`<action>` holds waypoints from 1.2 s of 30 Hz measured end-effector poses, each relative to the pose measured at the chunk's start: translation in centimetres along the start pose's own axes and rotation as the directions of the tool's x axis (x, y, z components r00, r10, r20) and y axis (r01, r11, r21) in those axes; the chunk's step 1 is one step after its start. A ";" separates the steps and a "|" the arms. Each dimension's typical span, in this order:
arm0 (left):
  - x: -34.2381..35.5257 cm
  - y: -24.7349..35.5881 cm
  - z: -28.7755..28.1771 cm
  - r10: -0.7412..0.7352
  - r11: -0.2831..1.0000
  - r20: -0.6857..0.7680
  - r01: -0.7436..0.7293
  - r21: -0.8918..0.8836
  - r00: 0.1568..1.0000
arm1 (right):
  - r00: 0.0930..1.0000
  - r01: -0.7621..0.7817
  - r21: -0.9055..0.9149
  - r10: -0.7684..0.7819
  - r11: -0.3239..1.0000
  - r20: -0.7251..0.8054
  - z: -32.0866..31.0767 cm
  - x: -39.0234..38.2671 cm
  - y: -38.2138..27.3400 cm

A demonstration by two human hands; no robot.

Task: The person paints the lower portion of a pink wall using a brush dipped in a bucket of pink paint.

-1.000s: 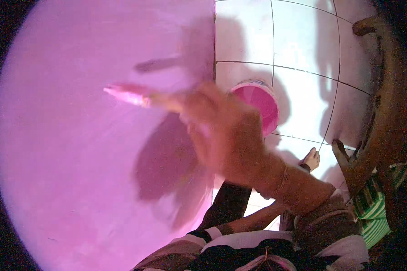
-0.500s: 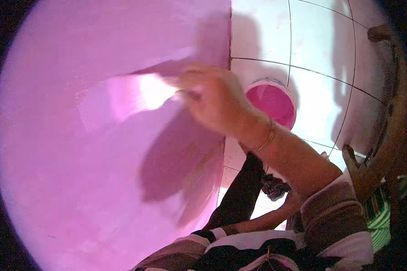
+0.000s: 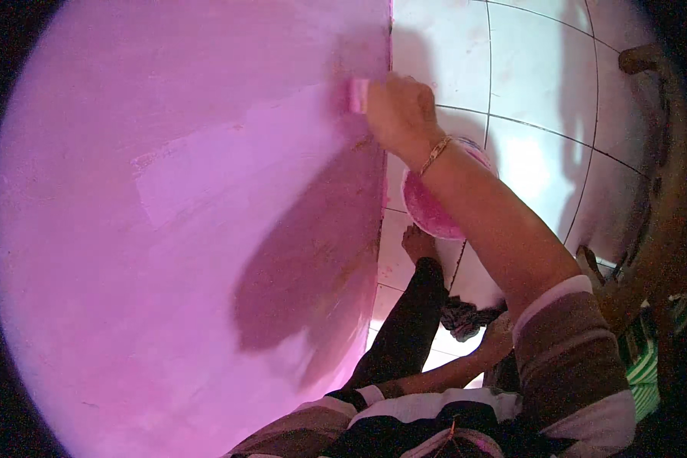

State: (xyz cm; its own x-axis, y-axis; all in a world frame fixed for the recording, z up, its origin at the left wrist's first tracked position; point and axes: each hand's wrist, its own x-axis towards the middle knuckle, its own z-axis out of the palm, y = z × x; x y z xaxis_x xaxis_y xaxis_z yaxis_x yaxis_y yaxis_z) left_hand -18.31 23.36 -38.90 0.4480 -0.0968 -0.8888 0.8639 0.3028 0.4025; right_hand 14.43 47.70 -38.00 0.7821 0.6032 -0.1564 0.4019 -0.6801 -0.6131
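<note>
My right hand (image 3: 401,114) is closed on a paintbrush with pink bristles (image 3: 356,95), held against the pink wall (image 3: 168,275) near its edge by the floor. A paler painted patch crosses the wall left of the brush. Beneath my right forearm is a bucket (image 3: 429,204) of pink paint on the white tiles, partly hidden by the arm. My left hand (image 3: 496,340) is low, by my legs and beside a dark crumpled cloth (image 3: 467,320); its fingers are mostly hidden behind my right arm.
My bare foot (image 3: 418,243) rests on the tiled floor (image 3: 446,53) near the bucket. A brown wooden piece of furniture (image 3: 660,214) runs along the right side, with green striped fabric (image 3: 641,366) below it.
My right hand and brush have swept from out over the wall up and rightward to near the wall's edge. A bright glint seen on the wall half a second ago is gone.
</note>
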 end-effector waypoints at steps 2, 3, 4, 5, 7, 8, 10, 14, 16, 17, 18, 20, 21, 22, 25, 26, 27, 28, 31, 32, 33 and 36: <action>-0.3 1.5 -0.3 -0.043 0.998 0.003 0.043 -0.035 0.999 | 0.962 0.174 0.039 -0.161 0.984 -0.219 -3.2 -0.8 -2.6; -0.6 2.1 -0.4 -0.066 0.997 0.012 0.067 -0.035 0.998 | 0.946 0.196 0.049 -0.176 0.979 -0.272 -5.1 -1.4 -3.8; -0.7 2.5 -0.3 -0.093 0.995 0.031 0.095 -0.039 0.995 | 0.928 0.213 0.053 -0.185 0.976 -0.325 -7.1 -2.2 -4.7; -0.6 2.7 -0.8 -0.119 0.992 0.022 0.119 -0.037 0.993 | 0.928 0.251 0.091 -0.213 0.964 -0.307 -9.0 -3.1 -6.3; -0.6 3.7 -0.7 -0.127 0.992 0.078 0.126 0.011 0.989 | 0.928 0.247 0.088 -0.210 0.965 -0.308 -12.9 -4.0 -6.2; -0.9 4.6 -1.1 -0.082 0.997 0.053 0.082 0.005 0.995 | 0.908 0.294 0.127 -0.235 0.947 -0.347 -13.5 -4.0 -6.6; -2.5 8.3 -1.4 0.009 1.000 0.033 -0.009 0.005 0.999 | 0.886 0.334 0.155 -0.253 0.930 -0.388 -13.8 -3.9 -6.6; -1.9 7.1 -2.1 0.177 0.963 0.123 -0.197 0.182 0.977 | 0.858 0.285 0.275 -0.117 0.918 -0.499 -11.0 -1.3 -4.3; -1.0 4.7 -1.9 0.233 0.893 0.234 -0.303 0.334 0.944 | 0.953 0.242 0.564 -0.086 0.789 -0.290 -7.2 0.8 -1.4; -0.8 3.7 -1.5 0.242 0.905 0.191 -0.292 0.310 0.951 | 0.987 0.153 0.692 -0.079 0.705 -0.138 -5.0 1.7 0.6; -0.4 3.0 -1.4 0.251 0.919 0.123 -0.276 0.281 0.960 | 0.996 0.094 0.638 -0.071 0.764 -0.061 -3.3 2.2 1.3; 0.1 1.8 -0.8 0.263 0.942 -0.009 -0.255 0.217 0.965 | 0.998 -0.013 0.527 -0.021 0.850 0.059 0.4 2.3 3.2; 0.4 0.8 -0.1 0.262 0.950 -0.046 -0.250 0.185 0.964 | 0.995 -0.081 0.465 0.040 0.882 0.096 2.1 2.2 5.4; 0.7 -0.6 0.6 0.265 0.950 -0.041 -0.253 0.184 0.964 | 0.983 -0.133 0.288 0.089 0.948 0.161 3.3 2.4 7.2; 2.3 -2.7 -1.2 -0.088 0.996 -0.117 0.086 -0.028 0.989 | 0.959 -0.227 0.113 0.202 0.967 0.197 4.5 2.3 9.3; 2.8 -2.0 -4.8 -0.005 0.969 0.255 0.068 -0.239 0.967 | 0.945 -0.295 0.121 0.271 0.948 0.182 4.6 2.3 9.4; 2.7 -1.5 -4.9 0.076 0.937 0.425 0.081 -0.340 0.902 | 0.945 -0.297 0.117 0.274 0.948 0.179 4.3 2.6 9.2; 2.4 -0.5 -5.2 0.157 0.895 0.570 0.128 -0.428 0.806 | 0.947 -0.313 0.161 0.295 0.936 0.131 3.8 3.2 8.2; -0.3 3.4 -0.2 0.068 0.988 -0.094 -0.054 0.142 0.993 | 0.966 -0.258 0.232 0.251 0.938 0.060 2.7 4.4 6.3; -1.0 5.7 -1.0 0.118 0.986 -0.028 -0.114 0.126 0.993 | 0.984 -0.176 0.262 0.173 0.949 0.034 2.1 4.8 5.8; -0.9 5.4 -1.1 0.145 0.982 0.012 -0.145 0.118 0.989 | 0.983 -0.184 0.286 0.178 0.940 0.047 1.2 5.2 4.6; 0.5 0.8 -0.6 0.302 0.918 -0.005 -0.289 0.273 0.953 | 0.990 0.006 0.352 0.044 0.936 -0.135 0.4 5.2 0.7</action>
State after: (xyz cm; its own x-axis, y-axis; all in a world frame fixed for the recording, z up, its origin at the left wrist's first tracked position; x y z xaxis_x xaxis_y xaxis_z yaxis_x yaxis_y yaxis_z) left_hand -17.48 24.16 -39.18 0.6867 0.0035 -0.7269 0.7260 0.0469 0.6861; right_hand 18.57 50.54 -39.58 0.8563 0.5107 -0.0773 0.2133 -0.4859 -0.8476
